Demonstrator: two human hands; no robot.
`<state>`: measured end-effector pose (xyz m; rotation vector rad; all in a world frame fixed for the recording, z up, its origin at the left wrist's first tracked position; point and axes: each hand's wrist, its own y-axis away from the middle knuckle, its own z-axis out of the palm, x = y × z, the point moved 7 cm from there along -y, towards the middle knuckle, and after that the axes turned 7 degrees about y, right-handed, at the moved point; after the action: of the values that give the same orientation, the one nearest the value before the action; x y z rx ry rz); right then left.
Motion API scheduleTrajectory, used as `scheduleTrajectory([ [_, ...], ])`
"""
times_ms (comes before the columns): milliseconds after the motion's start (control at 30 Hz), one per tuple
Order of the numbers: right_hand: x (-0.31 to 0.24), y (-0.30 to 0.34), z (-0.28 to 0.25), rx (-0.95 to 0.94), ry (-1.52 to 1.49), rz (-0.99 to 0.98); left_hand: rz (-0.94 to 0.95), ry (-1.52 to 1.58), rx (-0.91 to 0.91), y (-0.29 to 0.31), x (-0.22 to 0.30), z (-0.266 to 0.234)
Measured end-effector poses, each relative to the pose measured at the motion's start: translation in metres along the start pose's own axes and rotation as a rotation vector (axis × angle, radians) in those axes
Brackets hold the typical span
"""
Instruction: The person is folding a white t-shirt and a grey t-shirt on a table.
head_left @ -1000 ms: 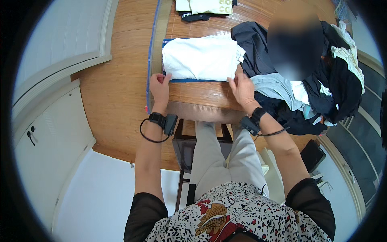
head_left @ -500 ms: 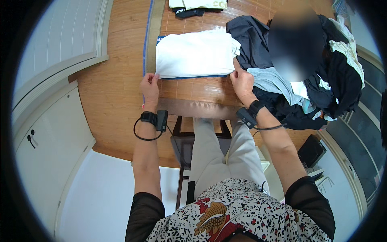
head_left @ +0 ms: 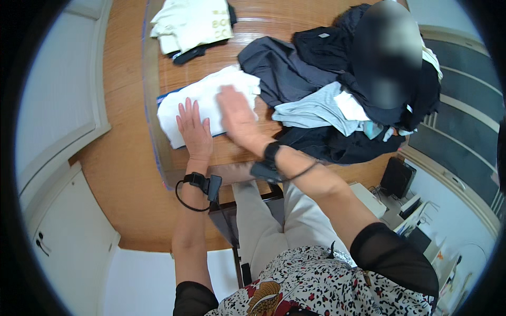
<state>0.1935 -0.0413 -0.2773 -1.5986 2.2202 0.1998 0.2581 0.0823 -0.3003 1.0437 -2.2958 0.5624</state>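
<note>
Left of the clothes pile (head_left: 284,68) lies the folded white cloth (head_left: 208,97). The left hand (head_left: 195,135) has released its near edge and lies flat on top; the right hand (head_left: 237,116) swung inward, blurred, grip unclear: apparently smoothing now.

Brown mat (head_left: 263,23): folded white garment (head_left: 204,90), pale-topped stack (head_left: 192,23), clothes heap (head_left: 319,79).

The left hand (head_left: 196,136) lies flat, fingers spread, on a folded white cloth garment (head_left: 212,101); the blurred right hand (head_left: 237,115) is over its right part. Beyond sits a folded pale yellow garment (head_left: 191,25); rightward, a crumpled light grey fabric garment (head_left: 311,111).
</note>
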Motion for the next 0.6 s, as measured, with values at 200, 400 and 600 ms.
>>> scheduleTrajectory([
  [200, 0.032, -0.001, 0.053, -0.200, 0.209, -0.025, 0.051, -0.510, -0.356, -0.012, -0.027, 0.045],
  [400, 0.064, 0.010, 0.046, -0.181, 0.103, 0.137, -0.034, -0.469, -0.161, -0.007, -0.060, 0.020],
  [600, 0.074, 0.023, 0.012, -0.310, -0.003, 0.222, -0.161, -0.352, -0.244, -0.001, -0.082, 0.001],
])
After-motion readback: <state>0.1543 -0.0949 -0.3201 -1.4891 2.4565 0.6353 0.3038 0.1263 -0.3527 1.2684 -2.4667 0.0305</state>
